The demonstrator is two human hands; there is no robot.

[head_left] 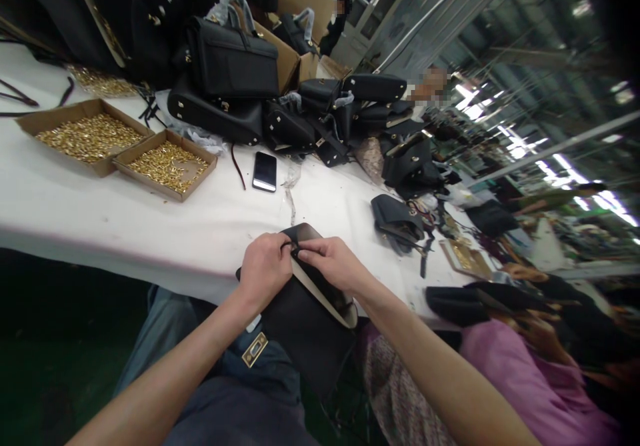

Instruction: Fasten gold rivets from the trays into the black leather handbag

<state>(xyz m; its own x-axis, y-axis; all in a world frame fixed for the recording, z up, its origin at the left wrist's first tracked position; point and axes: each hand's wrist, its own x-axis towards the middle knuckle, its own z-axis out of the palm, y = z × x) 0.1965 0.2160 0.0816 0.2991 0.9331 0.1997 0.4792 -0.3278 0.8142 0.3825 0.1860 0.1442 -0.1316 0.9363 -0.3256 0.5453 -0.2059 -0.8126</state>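
A black handbag [310, 326] with a pale inner edge lies open across my lap and the table's front edge. My left hand [267, 263] is closed on the bag's far end, near its rim. Beside it my right hand [327, 259] pinches at the same spot, fingertips almost meeting those of the left. Whatever small piece lies between the fingertips is too hidden to make out. A gold clasp plate [255, 349] shows at the bag's left side, over my jeans.
Two cardboard trays [183, 196] of small gold fittings stand at the left on the white table [200, 239]. A phone [265, 171] lies beyond my hands. Black handbags [235, 59] are piled at the back. A co-worker in a pink top [525, 373] sits close on my right.
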